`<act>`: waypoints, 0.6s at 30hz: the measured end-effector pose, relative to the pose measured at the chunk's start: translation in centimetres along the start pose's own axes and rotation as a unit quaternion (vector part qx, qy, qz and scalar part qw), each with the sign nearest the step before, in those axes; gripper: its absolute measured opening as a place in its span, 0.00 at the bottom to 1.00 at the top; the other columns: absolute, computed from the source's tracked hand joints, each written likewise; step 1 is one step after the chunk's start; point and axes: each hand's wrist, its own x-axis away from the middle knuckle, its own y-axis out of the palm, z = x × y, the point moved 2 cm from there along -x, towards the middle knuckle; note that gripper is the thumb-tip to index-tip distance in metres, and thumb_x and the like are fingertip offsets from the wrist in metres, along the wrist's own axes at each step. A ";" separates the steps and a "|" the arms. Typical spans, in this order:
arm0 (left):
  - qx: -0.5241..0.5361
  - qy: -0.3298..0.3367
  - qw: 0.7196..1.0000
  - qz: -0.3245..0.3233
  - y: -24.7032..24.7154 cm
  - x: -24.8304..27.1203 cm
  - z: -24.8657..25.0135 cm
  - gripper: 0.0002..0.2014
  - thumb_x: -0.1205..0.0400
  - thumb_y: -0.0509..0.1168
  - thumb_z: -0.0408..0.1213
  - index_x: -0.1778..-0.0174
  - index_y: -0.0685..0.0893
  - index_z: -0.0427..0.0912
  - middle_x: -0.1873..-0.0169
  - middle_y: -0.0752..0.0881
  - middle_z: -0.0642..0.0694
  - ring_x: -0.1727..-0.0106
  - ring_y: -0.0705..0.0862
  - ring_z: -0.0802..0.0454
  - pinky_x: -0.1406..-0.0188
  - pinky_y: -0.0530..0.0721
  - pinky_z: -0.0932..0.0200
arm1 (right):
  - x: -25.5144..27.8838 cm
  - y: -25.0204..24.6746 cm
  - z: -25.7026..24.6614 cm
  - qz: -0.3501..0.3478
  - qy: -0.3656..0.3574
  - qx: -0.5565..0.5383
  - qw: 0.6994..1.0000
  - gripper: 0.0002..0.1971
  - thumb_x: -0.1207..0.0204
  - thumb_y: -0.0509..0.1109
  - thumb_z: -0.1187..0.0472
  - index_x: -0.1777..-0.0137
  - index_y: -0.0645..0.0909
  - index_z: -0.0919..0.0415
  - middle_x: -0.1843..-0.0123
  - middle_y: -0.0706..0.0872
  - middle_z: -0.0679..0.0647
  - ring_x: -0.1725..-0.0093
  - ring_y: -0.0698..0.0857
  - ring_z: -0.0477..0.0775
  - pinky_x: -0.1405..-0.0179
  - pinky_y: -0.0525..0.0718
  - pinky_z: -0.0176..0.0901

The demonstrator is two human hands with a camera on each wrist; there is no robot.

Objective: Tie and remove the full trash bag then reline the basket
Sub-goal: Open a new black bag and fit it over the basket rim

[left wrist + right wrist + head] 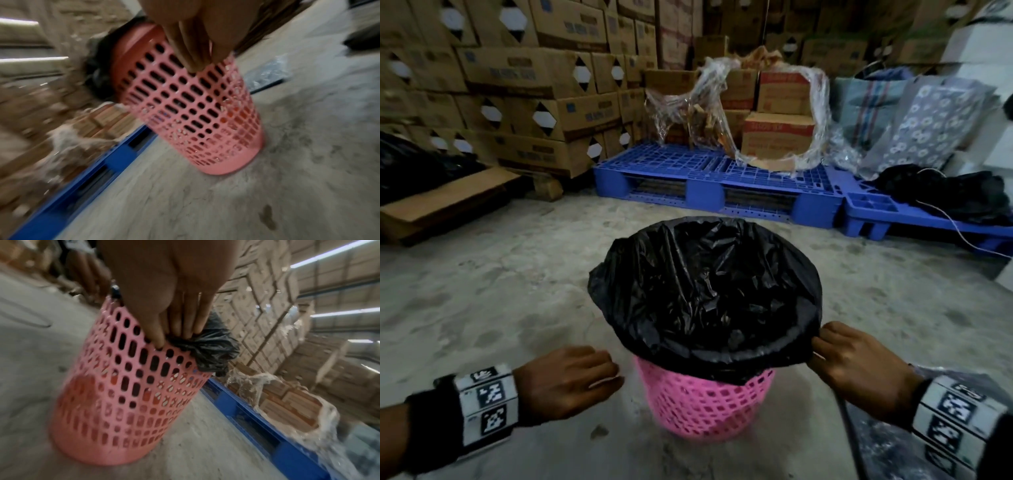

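— Trash bag (705, 291) is sitting in the pink basket (705, 401) on the floor (517, 308), cuff folded over the rim.
— You're pinching that cuff with your right hand (859, 363); your left hand (565, 380) is hanging relaxed, holding nothing.
— Thin, slippery film, likely tearing easily: be gathering it at the cuff.

Left hand (566, 378) loosely curled, free; right hand (859, 359) pinching.

A warehouse: stacked cardboard cartons (544, 78) line the walls, blue plastic pallets (709, 185) sit on bare concrete floor (482, 291).
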 end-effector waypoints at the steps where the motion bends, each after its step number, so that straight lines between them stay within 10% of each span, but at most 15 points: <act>1: 0.025 -0.054 0.998 -0.005 -0.1 0.5 -0.4 0.17 0.16 0.51 0.37 0.57 0.86 0.39 0.67 0.88 0.43 0.68 0.85 0.44 0.73 0.81 0.57 | 0.3 -0.1 0.3 -0.008 0.009 -0.027 1.000 0.13 0.26 0.64 0.63 0.72 0.82 0.56 0.73 0.84 0.52 0.71 0.83 0.58 0.69 0.85 0.44; 6: 0.134 -0.325 0.927 0.134 -2.9 -0.7 -3.2 0.23 0.19 0.49 0.56 0.49 0.80 0.40 0.52 0.83 0.42 0.52 0.78 0.55 0.54 0.73 0.70 | -0.2 -3.9 2.3 0.070 0.154 -0.193 0.967 0.25 0.22 0.54 0.40 0.66 0.84 0.56 0.68 0.86 0.52 0.69 0.84 0.56 0.67 0.82 0.44; 11: 0.310 -0.485 0.816 0.053 -0.9 -2.7 -3.7 0.47 0.31 0.44 0.75 0.20 0.52 0.48 0.23 0.54 0.59 0.21 0.50 0.63 0.22 0.52 0.60 | -2.4 -4.5 1.7 -0.044 0.120 -0.156 0.979 0.27 0.23 0.55 0.34 0.45 0.84 0.53 0.48 0.87 0.53 0.48 0.84 0.54 0.49 0.84 0.46; 15: 0.486 -0.525 0.687 0.129 -0.3 -4.0 -3.2 0.32 0.17 0.57 0.44 0.20 0.48 0.53 0.22 0.56 0.59 0.24 0.56 0.65 0.23 0.57 0.62 | -2.2 -5.0 1.6 -0.135 0.132 -0.195 0.962 0.24 0.24 0.53 0.30 0.57 0.82 0.47 0.61 0.82 0.46 0.58 0.80 0.49 0.54 0.80 0.43; 18: 0.485 -0.527 0.684 0.137 -0.2 -4.5 -4.1 0.28 0.17 0.57 0.39 0.21 0.54 0.51 0.27 0.63 0.61 0.27 0.62 0.65 0.29 0.61 0.65 | -3.6 -6.6 2.7 -0.202 0.122 -0.248 0.940 0.27 0.25 0.49 0.27 0.52 0.82 0.44 0.57 0.82 0.43 0.55 0.78 0.43 0.50 0.78 0.42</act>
